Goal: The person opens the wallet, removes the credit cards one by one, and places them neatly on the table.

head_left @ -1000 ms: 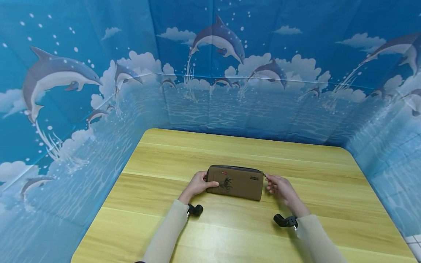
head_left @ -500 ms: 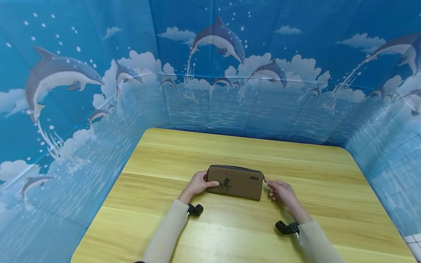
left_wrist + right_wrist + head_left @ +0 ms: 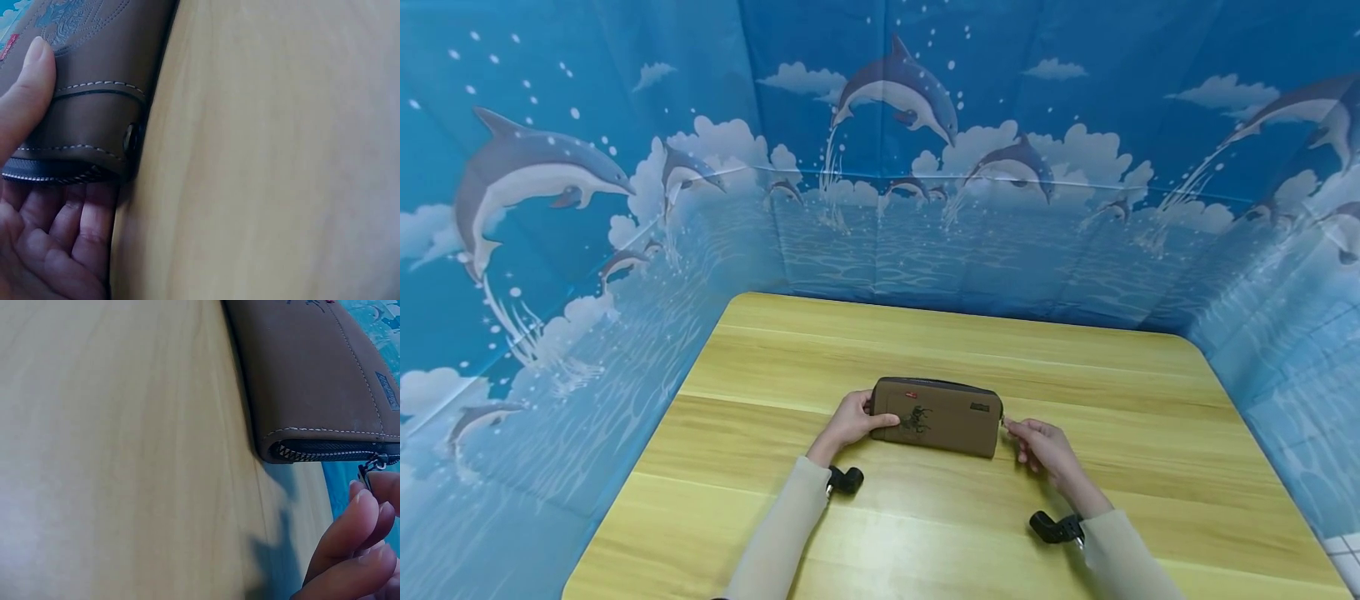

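A brown wallet (image 3: 937,417) lies flat near the middle of the wooden table (image 3: 1120,392). Its long side runs left to right, from one hand to the other.

The left hand (image 3: 850,421) holds the left end of the wallet. The thumb lies on top and the fingers curl under the end — the left wrist view shows this up close.

The right hand (image 3: 1039,442) is at the other end, the right one. Its fingertips (image 3: 362,509) pinch the little metal zip pull (image 3: 370,467) that hangs off the wallet's corner. The zip (image 3: 325,450) looks closed along the end that shows.

So the wallet sits between the two hands, and each hand has one short end. The zip pull sticks out to the right, toward the right hand — that hand is the one nearer to it.
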